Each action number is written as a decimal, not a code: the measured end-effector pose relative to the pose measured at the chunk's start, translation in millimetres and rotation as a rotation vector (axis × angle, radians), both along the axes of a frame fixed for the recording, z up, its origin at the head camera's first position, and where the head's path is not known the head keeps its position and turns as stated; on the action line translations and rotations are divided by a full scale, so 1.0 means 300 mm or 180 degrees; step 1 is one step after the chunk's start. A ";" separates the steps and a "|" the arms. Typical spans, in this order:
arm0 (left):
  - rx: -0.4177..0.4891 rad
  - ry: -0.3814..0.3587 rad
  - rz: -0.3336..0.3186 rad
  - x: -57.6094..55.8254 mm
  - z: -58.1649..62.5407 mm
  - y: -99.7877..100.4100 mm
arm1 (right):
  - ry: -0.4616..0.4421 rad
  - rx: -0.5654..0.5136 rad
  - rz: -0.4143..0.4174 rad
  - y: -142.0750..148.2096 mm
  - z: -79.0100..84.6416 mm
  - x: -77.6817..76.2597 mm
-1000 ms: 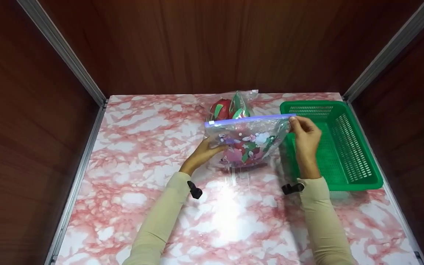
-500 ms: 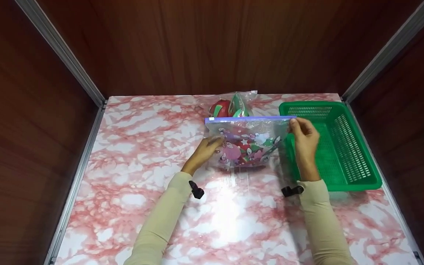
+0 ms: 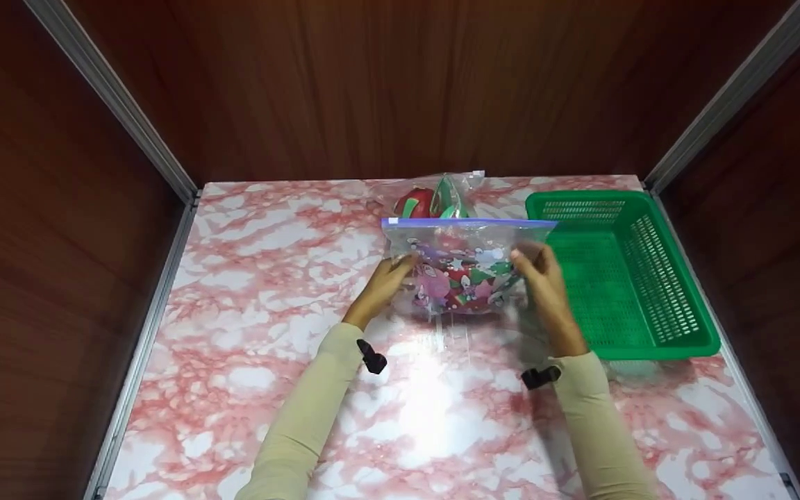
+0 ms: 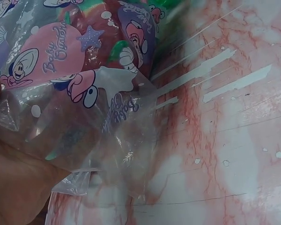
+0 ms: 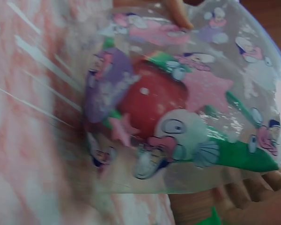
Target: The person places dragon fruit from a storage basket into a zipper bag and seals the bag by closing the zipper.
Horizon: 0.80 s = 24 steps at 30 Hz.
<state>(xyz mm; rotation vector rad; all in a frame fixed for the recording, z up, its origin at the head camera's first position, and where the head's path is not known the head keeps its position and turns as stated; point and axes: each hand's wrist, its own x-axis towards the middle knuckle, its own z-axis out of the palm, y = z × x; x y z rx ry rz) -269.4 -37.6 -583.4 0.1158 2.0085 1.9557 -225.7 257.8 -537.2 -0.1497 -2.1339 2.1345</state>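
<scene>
A clear zip bag (image 3: 459,274) with cartoon prints and a purple zip along its top stands upright between both hands. Inside it shows a red rounded thing (image 5: 152,101) with green leaf-like parts (image 5: 243,154). My left hand (image 3: 381,288) grips the bag's left side, thumb in front and fingers behind the plastic. On the opposite side, my right hand (image 3: 544,285) holds the edge below the zip, its thumb on the front face. The white slider (image 3: 392,221) sits at the zip's left end. Behind, another clear zip bag (image 3: 466,182) contains similar red and green things.
A green plastic basket (image 3: 705,326) with slotted walls stands at the right, close beside the right hand. The table (image 3: 254,305) has a red and white marbled top, scuffed in front of the bag. Dark wood panels (image 3: 400,90) enclose the back and sides.
My right hand has left the zip's right end and moved down and left to the bag's right side. The bag now faces forward more squarely; the left hand keeps its hold.
</scene>
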 end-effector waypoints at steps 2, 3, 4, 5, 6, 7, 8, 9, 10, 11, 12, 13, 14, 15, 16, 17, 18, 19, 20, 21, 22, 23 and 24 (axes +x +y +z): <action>0.0013 0.0005 -0.0008 0.000 0.000 -0.002 | -0.0108 0.0066 0.0087 -0.011 -0.015 0.010; 0.0017 0.0007 -0.0009 0.000 -0.001 -0.004 | -0.0139 0.0078 0.0111 -0.017 -0.023 0.014; 0.0024 0.0003 -0.0005 0.000 -0.002 -0.005 | -0.0164 0.0108 0.0128 -0.022 -0.030 0.017; 0.0032 -0.0002 -0.0006 0.000 -0.003 -0.007 | -0.0179 0.0148 0.0149 -0.027 -0.036 0.021; 0.0040 -0.0006 -0.0002 0.000 -0.004 -0.009 | -0.0180 0.0173 0.0166 -0.031 -0.042 0.023; 0.0043 -0.0009 0.0003 -0.001 -0.006 -0.010 | -0.0181 0.0177 0.0180 -0.035 -0.047 0.026; 0.0037 -0.0009 0.0011 0.000 -0.007 -0.012 | -0.0171 0.0158 0.0206 -0.039 -0.052 0.029; 0.0031 -0.0003 0.0018 0.000 -0.007 -0.014 | -0.0157 0.0152 0.0243 -0.043 -0.056 0.032; 0.0020 0.0004 0.0029 -0.001 -0.009 -0.015 | -0.0142 0.0127 0.0273 -0.045 -0.060 0.034; 0.0015 0.0010 0.0039 -0.001 -0.009 -0.016 | -0.0124 0.0107 0.0306 -0.047 -0.064 0.036; 0.0019 0.0012 0.0048 -0.001 -0.009 -0.016 | -0.0110 0.0067 0.0339 -0.049 -0.068 0.039; 0.0026 0.0014 0.0053 -0.001 -0.009 -0.017 | -0.0101 0.0037 0.0383 -0.049 -0.072 0.042; 0.0028 0.0022 0.0052 -0.001 -0.010 -0.016 | -0.0094 0.0021 0.0448 -0.049 -0.075 0.046; 0.0034 0.0017 0.0053 -0.001 -0.009 -0.016 | -0.0096 -0.0006 0.0525 -0.048 -0.079 0.048; 0.0040 0.0009 0.0058 -0.001 -0.009 -0.015 | -0.0119 -0.0010 0.0596 -0.046 -0.082 0.052; 0.0058 -0.0001 0.0053 0.000 -0.009 -0.014 | -0.0145 0.0014 0.0691 -0.043 -0.086 0.055; 0.0055 -0.0001 0.0055 0.000 -0.008 -0.014 | -0.0173 0.0008 0.0807 -0.041 -0.088 0.057; 0.0048 -0.0004 0.0061 0.000 -0.008 -0.013 | -0.0187 0.0061 0.0936 -0.039 -0.090 0.060; 0.0054 -0.0011 0.0073 0.000 -0.008 -0.012 | -0.0195 0.0139 0.1050 -0.037 -0.092 0.061; 0.0050 -0.0029 0.0097 0.001 -0.008 -0.013 | -0.0207 0.0233 0.1162 -0.036 -0.093 0.063; 0.0049 -0.0032 0.0116 0.000 -0.010 -0.012 | -0.0194 0.0353 0.1265 -0.036 -0.094 0.064; 0.0063 -0.0040 0.0133 0.001 -0.012 -0.012 | -0.0158 0.0456 0.1360 -0.036 -0.096 0.065; 0.0076 -0.0049 0.0155 0.001 -0.012 -0.011 | -0.0129 0.0521 0.1431 -0.037 -0.099 0.066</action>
